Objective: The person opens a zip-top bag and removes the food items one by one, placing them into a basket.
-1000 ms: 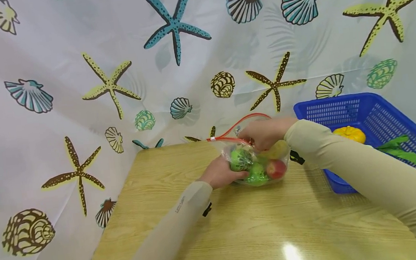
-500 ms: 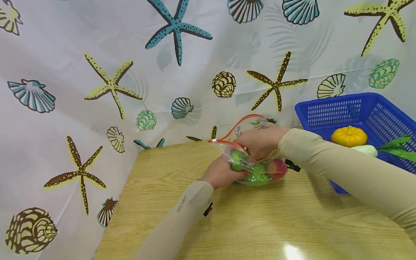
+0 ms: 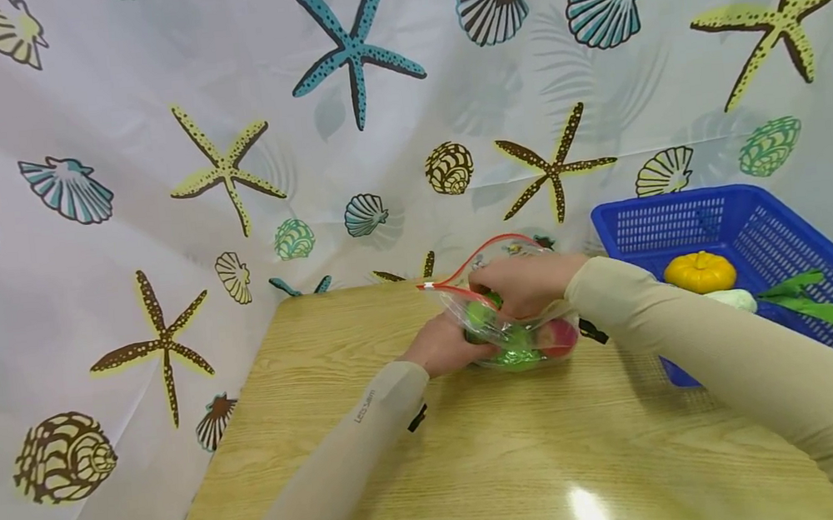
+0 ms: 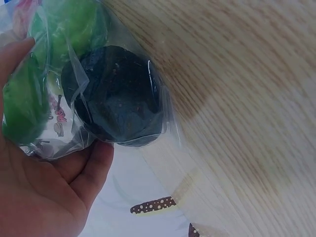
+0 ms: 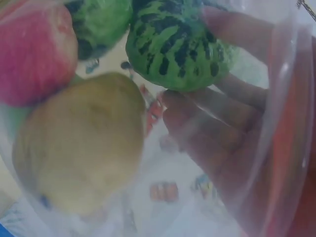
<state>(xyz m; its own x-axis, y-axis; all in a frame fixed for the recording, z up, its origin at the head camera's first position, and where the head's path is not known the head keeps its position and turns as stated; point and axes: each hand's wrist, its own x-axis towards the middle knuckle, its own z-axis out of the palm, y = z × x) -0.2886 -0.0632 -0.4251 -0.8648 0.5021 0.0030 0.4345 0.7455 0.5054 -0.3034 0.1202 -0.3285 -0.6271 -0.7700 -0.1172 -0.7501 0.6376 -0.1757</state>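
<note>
A clear plastic zip bag (image 3: pixel 505 239) with a red zip edge lies at the back of the table, its mouth open. My left hand (image 3: pixel 440 346) grips it from outside, fingers and thumb against the green things within. My right hand (image 3: pixel 520 283) reaches through the mouth; in the right wrist view it grips a green fruit with dark stripes (image 5: pixel 177 49). Beside that sit a pinkish-red fruit (image 5: pixel 37 54), a yellowish potato-like piece (image 5: pixel 84 143) and another striped green one (image 5: pixel 101 24). A dark round piece (image 4: pixel 116 96) shows through the plastic in the left wrist view.
A blue slotted basket (image 3: pixel 667 201) stands at the right. It holds a yellow pumpkin (image 3: pixel 700 273), a whitish piece (image 3: pixel 735 301) partly behind my right arm, and green leaves (image 3: pixel 813 312). A curtain (image 3: pixel 377 163) printed with shells and starfish hangs behind the wooden table (image 3: pixel 526 459).
My right hand has gone lower into the bag, and its forearm has shifted, uncovering more of the pumpkin and the whitish piece. The left hand keeps its hold in nearly the same place.
</note>
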